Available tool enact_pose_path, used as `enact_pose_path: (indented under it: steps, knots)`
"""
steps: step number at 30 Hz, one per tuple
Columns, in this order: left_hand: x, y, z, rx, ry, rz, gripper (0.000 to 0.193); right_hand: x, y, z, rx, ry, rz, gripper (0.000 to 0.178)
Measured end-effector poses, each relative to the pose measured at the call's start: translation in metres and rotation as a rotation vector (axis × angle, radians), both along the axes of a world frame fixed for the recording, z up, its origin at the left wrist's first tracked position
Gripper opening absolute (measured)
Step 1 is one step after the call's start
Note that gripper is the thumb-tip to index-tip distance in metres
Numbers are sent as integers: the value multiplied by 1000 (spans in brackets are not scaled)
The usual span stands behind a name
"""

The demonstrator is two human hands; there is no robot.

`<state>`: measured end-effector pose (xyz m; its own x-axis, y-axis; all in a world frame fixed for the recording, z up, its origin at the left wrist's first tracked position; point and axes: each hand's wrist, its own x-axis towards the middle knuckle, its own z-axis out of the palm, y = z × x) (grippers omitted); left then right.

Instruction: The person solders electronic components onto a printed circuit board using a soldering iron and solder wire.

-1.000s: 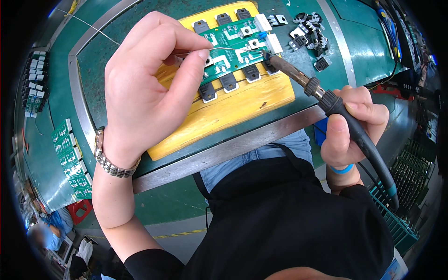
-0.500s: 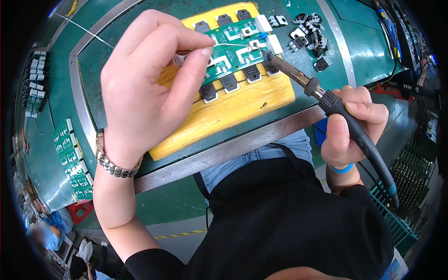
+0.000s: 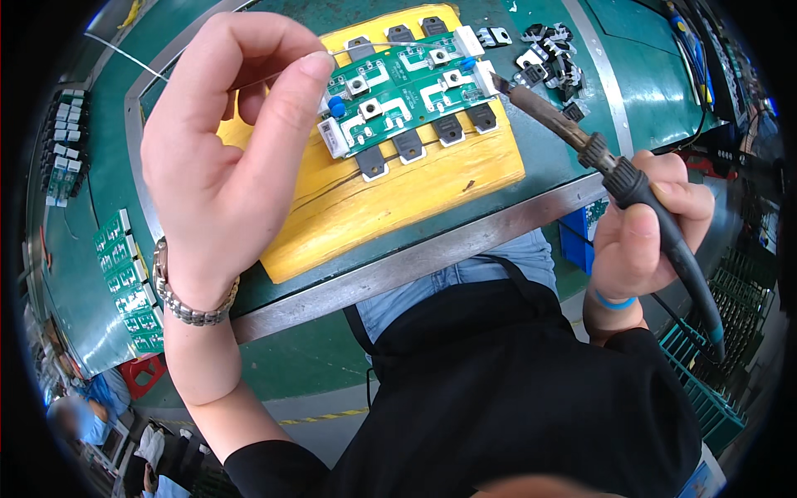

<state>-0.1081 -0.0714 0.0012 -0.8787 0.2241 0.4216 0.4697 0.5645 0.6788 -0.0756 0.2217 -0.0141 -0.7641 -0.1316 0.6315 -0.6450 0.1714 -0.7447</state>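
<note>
Pinching a thin wire (image 3: 369, 44) between thumb and forefinger, the left hand (image 3: 220, 162) hangs over the left end of the yellow block (image 3: 407, 203). Wire runs right from the fingertips, across the far part of the green circuit board (image 3: 398, 91); whether its end touches, cannot tell. Right hand (image 3: 639, 249): fingers wrapped round the handle of a soldering iron (image 3: 627, 182), which slants up and left. Iron's tip just beside the nearer white end piece (image 3: 485, 80) at the board's right; contact unclear. Board lies flat on the yellow block, black parts (image 3: 407, 145) jutting out along its near and far edges. Right of it, on the green table (image 3: 544, 170), a heap of small pieces (image 3: 564, 70). Farther left, a column of more boards (image 3: 120, 261). Watch (image 3: 198, 316) on left wrist, blue band (image 3: 615, 302) on right.
</note>
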Motion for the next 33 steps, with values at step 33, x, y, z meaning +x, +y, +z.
enact_pose_path:
  steps: [33]
  knots:
    - [3, 4, 6, -148, -16, -32, 3, -2, -8, -12, 18, -140, 72, 29]
